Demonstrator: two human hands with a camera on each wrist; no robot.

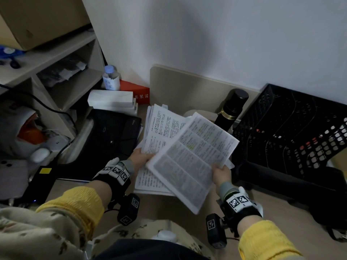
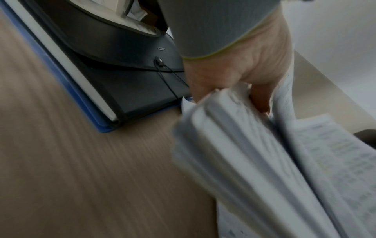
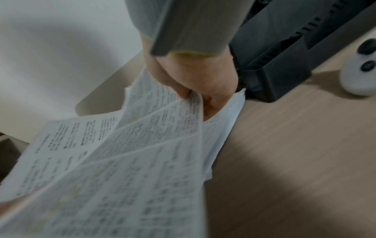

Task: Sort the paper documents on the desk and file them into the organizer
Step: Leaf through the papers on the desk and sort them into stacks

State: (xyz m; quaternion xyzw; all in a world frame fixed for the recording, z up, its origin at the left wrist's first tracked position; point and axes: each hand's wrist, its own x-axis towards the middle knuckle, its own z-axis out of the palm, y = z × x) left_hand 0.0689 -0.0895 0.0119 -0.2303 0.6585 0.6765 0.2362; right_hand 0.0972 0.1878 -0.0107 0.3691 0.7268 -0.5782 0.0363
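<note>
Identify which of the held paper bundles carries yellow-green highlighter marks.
The bundle in the right hand, the densely printed sheet lying on top. The left hand grips plain black-on-white pages behind it.

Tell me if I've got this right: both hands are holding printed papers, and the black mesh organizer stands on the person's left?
Not quite. The left hand and right hand do hold printed papers, but the head view shows the black mesh organizer on the person's right.
</note>
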